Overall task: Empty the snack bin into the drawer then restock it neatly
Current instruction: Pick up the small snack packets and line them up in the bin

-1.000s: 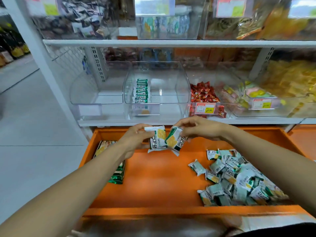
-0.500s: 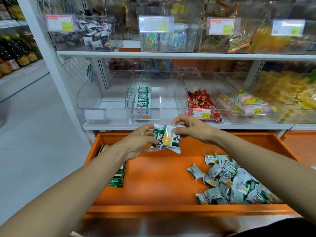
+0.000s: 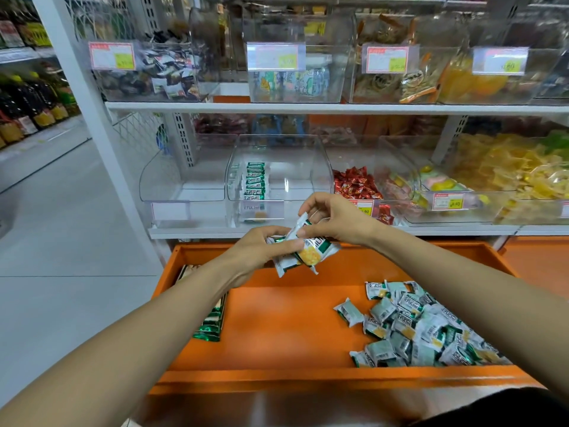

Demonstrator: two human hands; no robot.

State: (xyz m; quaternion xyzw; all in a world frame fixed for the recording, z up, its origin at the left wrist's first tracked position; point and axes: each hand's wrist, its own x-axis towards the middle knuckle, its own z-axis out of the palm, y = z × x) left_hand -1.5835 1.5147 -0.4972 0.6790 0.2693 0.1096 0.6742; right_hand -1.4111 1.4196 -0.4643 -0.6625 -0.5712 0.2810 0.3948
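Setting: shop aisle, pale grey floor [image 3: 61,241] at left, white shelving ahead, one orange drawer [image 3: 277,334] pulled out under the shelves.
Drawer, right side: one loose heap of packets [image 3: 415,328], white and green with yellow, overlapping and too many to count; one single packet [image 3: 349,311] lying just apart at the heap's left edge.
Drawer, left side: one stack of darker green packs [image 3: 211,322] against the left wall, partly hidden under the left forearm.
Hands: two, both bare, meeting above the back half of the drawer.
Left hand [image 3: 258,251]: fingers curled around a small bundle of held packets [image 3: 308,254] from the left.
Right hand [image 3: 335,220]: thumb and forefinger pinching the top edge of the same bundle, other fingers raised.
Bundle count: at least two packets, exact number unclear.
Lower shelf [image 3: 200,232]: clear snack bin [image 3: 308,167] directly behind the hands, second from the left.
Inside the bin: one single row of packets [image 3: 255,181] standing on edge along its left side, count hard to read.
Neighbour on the right: bin of red sweets [image 3: 354,183], touching the snack bin.
Upper shelf [image 3: 308,107]: four clear bins, four price tags [image 3: 276,56] on their fronts.
Far left: bottles [image 3: 27,103] on another shelf.
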